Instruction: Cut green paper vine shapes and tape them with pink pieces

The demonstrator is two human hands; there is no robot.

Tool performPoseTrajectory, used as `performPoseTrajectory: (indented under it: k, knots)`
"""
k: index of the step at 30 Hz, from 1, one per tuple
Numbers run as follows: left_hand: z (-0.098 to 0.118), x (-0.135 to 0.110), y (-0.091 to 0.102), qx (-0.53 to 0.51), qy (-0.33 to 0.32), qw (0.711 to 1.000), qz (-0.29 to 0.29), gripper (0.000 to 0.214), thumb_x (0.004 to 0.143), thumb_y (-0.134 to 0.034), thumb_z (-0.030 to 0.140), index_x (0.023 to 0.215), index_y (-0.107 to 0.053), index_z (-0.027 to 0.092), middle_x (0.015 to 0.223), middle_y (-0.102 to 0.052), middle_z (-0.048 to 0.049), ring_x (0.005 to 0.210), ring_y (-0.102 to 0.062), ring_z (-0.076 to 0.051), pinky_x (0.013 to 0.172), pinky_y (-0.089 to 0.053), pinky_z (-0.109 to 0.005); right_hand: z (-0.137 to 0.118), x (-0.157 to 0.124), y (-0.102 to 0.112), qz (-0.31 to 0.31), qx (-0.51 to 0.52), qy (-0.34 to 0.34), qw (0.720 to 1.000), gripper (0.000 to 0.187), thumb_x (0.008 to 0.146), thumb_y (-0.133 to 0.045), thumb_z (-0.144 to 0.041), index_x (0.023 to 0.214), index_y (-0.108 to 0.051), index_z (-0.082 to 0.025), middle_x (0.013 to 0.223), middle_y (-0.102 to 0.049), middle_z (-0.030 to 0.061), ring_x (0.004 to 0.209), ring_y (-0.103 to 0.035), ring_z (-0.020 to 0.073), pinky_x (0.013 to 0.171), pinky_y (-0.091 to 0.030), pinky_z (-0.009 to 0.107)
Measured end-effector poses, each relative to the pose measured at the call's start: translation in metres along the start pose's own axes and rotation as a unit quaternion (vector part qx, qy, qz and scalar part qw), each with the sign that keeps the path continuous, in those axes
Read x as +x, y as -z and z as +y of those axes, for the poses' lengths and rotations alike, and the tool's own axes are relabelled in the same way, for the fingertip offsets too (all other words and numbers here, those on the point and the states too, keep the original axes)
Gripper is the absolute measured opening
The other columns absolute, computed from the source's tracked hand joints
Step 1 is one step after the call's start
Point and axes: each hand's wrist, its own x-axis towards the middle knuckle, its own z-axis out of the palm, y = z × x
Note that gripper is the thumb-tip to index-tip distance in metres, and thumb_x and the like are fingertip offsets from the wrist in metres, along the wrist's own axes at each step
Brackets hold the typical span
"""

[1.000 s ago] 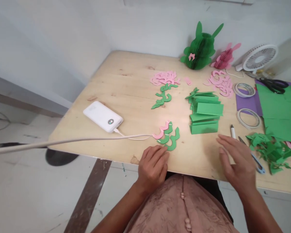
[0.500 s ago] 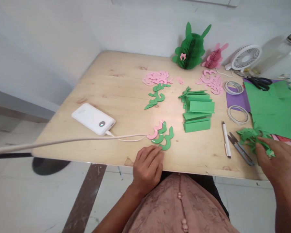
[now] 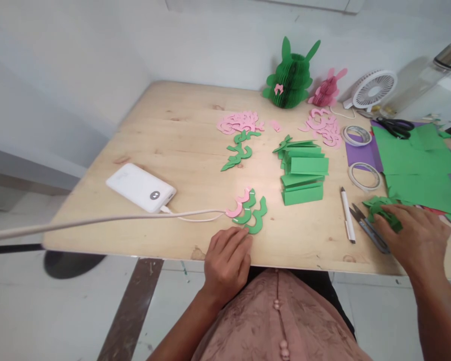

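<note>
My left hand (image 3: 227,259) rests at the near edge of the wooden table (image 3: 180,150), fingers loosely curled, fingertips just short of a small cluster of green and pink paper cut-outs (image 3: 249,210). It holds nothing. My right hand (image 3: 417,239) lies palm down over a heap of green paper scraps (image 3: 379,209), fingers curved on top of them. Small snips (image 3: 367,228) and a white pen (image 3: 348,214) lie just left of that hand. A stack of folded green paper (image 3: 303,173) stands in the middle.
A white power bank (image 3: 141,187) with a cable running left lies on the near left. Farther back are pink cut-outs (image 3: 238,122), green cut-outs (image 3: 237,151), a green paper rabbit (image 3: 290,77), a pink one (image 3: 326,90), a small fan (image 3: 374,89), tape rolls (image 3: 364,175), green sheets (image 3: 417,160) and scissors (image 3: 396,126).
My right hand swept from the middle front of the table to the right and came down on the green scraps. My left hand stayed put.
</note>
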Motion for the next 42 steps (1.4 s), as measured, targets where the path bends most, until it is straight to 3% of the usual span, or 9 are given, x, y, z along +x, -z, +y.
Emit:
performPoseTrajectory:
  k: [6,14,23,28,31,34,42]
  knots:
    - [0.0,-0.001,0.0,0.0,0.002,1.0,-0.002,0.025,0.079,-0.054,0.005,0.099,-0.064,0.015,0.105,-0.071,-0.0122,0.102,-0.062,-0.027,0.086,-0.048,-0.044,0.011,0.001,-0.009,0.057,-0.017,0.015,0.998,0.026,0.084,-0.057,-0.038,0.095,-0.068,-0.018,0.093,-0.072,0.0125,0.088,-0.065,0.0289,0.076,-0.043,0.038]
    - [0.0,-0.001,0.0,0.002,0.001,1.0,0.0,0.025,0.079,-0.053,0.006,0.1,-0.064,0.015,0.104,-0.071,-0.012,0.102,-0.062,-0.027,0.087,-0.048,-0.044,0.015,0.006,-0.012,0.004,-0.05,0.006,0.999,0.041,0.085,-0.046,-0.049,0.102,-0.067,-0.019,0.102,-0.071,0.0121,0.091,-0.063,0.0311,0.074,-0.042,0.039]
    - [0.0,0.0,0.001,0.0,-0.001,1.0,-0.004,0.025,0.079,-0.054,0.004,0.1,-0.064,0.014,0.105,-0.071,-0.0126,0.103,-0.061,-0.027,0.087,-0.048,-0.044,0.028,0.015,-0.006,-0.028,-0.032,-0.055,0.998,0.043,0.088,-0.036,-0.045,0.092,-0.071,-0.02,0.087,-0.074,0.0101,0.084,-0.065,0.0288,0.059,-0.04,0.035]
    - [0.001,0.0,0.002,0.01,-0.003,1.0,-0.005,0.025,0.08,-0.053,0.005,0.101,-0.064,0.016,0.105,-0.071,-0.0113,0.104,-0.061,-0.025,0.089,-0.047,-0.042,0.027,0.018,-0.005,0.04,0.021,-0.008,0.999,0.038,0.085,-0.04,-0.042,0.078,-0.07,-0.019,0.074,-0.073,0.0088,0.065,-0.064,0.0245,0.057,-0.042,0.033]
    - [0.001,0.0,0.003,0.012,-0.001,1.0,-0.004,0.026,0.081,-0.052,0.006,0.101,-0.064,0.016,0.105,-0.071,-0.0109,0.104,-0.062,-0.025,0.089,-0.048,-0.043,0.014,0.023,0.0,0.084,0.057,0.03,0.994,0.033,0.087,-0.044,-0.037,0.074,-0.068,-0.018,0.072,-0.073,0.0093,0.065,-0.065,0.023,0.062,-0.045,0.033]
    - [0.001,0.001,0.003,0.01,0.0,1.0,-0.004,0.026,0.081,-0.052,0.006,0.102,-0.063,0.017,0.105,-0.071,-0.0111,0.104,-0.062,-0.026,0.088,-0.049,-0.044,-0.011,0.029,0.007,0.082,0.116,0.054,0.988,0.024,0.088,-0.05,-0.03,0.077,-0.067,-0.017,0.076,-0.073,0.011,0.073,-0.067,0.0236,0.072,-0.047,0.034]
    - [0.002,0.001,0.003,0.004,0.008,1.0,0.0,0.025,0.081,-0.052,0.006,0.101,-0.063,0.017,0.104,-0.071,-0.0105,0.102,-0.062,-0.024,0.087,-0.048,-0.042,-0.081,0.046,0.005,-0.004,0.251,0.142,0.958,0.019,0.088,-0.053,-0.028,0.102,-0.065,-0.02,0.101,-0.071,0.0096,0.097,-0.064,0.0259,0.086,-0.044,0.041]
